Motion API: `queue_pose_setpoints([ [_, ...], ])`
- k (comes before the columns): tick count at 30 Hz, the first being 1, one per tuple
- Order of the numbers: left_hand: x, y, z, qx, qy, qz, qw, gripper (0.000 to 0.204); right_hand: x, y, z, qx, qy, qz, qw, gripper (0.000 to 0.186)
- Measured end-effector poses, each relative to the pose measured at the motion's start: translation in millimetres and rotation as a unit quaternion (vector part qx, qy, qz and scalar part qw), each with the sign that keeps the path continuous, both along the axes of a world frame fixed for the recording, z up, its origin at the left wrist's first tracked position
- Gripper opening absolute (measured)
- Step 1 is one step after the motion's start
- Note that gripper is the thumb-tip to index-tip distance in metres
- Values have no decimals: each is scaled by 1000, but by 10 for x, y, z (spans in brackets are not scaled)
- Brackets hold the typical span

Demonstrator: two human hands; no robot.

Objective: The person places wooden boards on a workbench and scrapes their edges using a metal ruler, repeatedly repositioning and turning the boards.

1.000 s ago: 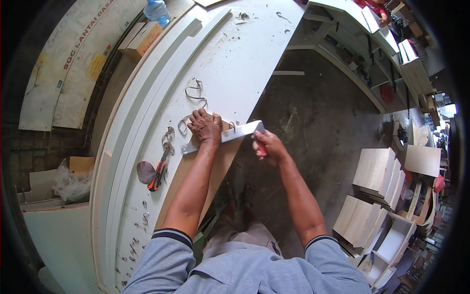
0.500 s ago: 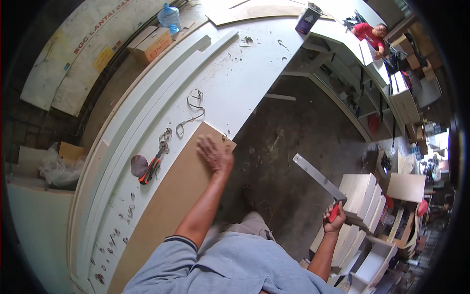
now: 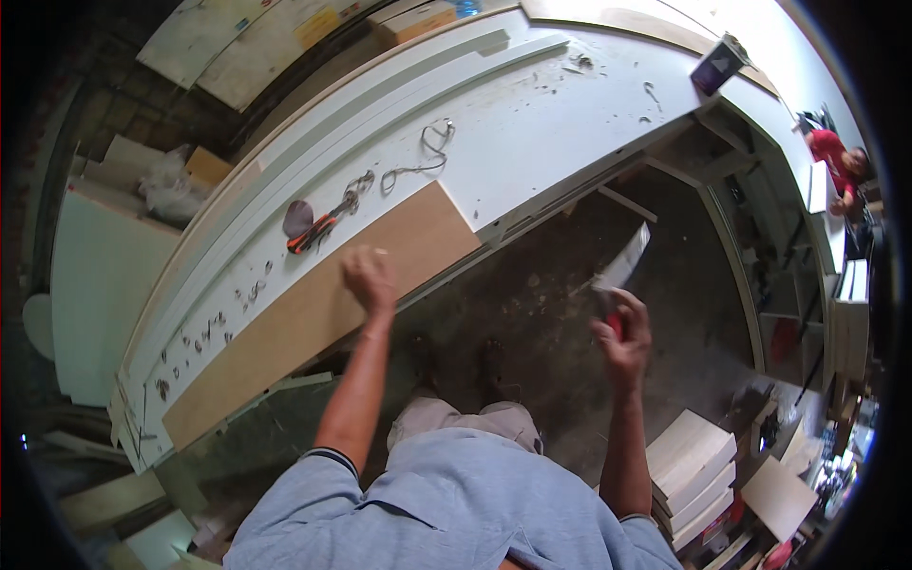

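Note:
In my right hand [image 3: 624,332] is a try square [image 3: 627,258] with a red handle and a flat metal blade. The hand is closed round the handle, and the blade points up and away over the floor. My left hand [image 3: 369,277] is over a long brown board [image 3: 418,233], its fingers smeared by motion; I cannot tell whether it touches the surface. The board lies along the near edge of a white worktop [image 3: 532,133]. Beyond it lie pliers [image 3: 313,237] with orange and black grips, a round brown disc [image 3: 298,218] and a loose curled strip [image 3: 432,152].
Long pale strips [image 3: 380,104] run along the worktop's far side. A dark can [image 3: 719,65] stands at its far right end. Stacked pale boards [image 3: 692,456] are at lower right. A person in red [image 3: 834,157] is at the far right, beside open cabinet frames [image 3: 779,247].
My view has turned to the right and now takes in more floor. My left hand has drawn back from the board's end, while the try square has swung up over the floor.

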State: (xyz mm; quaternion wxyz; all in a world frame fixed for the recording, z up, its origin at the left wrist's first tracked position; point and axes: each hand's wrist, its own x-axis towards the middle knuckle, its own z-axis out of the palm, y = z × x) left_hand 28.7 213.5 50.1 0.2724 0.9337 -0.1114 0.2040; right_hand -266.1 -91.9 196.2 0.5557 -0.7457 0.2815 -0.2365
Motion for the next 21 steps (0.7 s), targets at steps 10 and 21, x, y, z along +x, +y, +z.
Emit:
queue_pose_setpoints([
  [10, 448, 424, -467, 90, -42, 159, 982, 35, 1300, 926, -1071, -355, 127, 357, 854, 68],
  [21, 469, 522, -374, 108, -26, 133, 985, 39, 1600, 1193, -1292, -373, 121, 362, 846, 71],
])
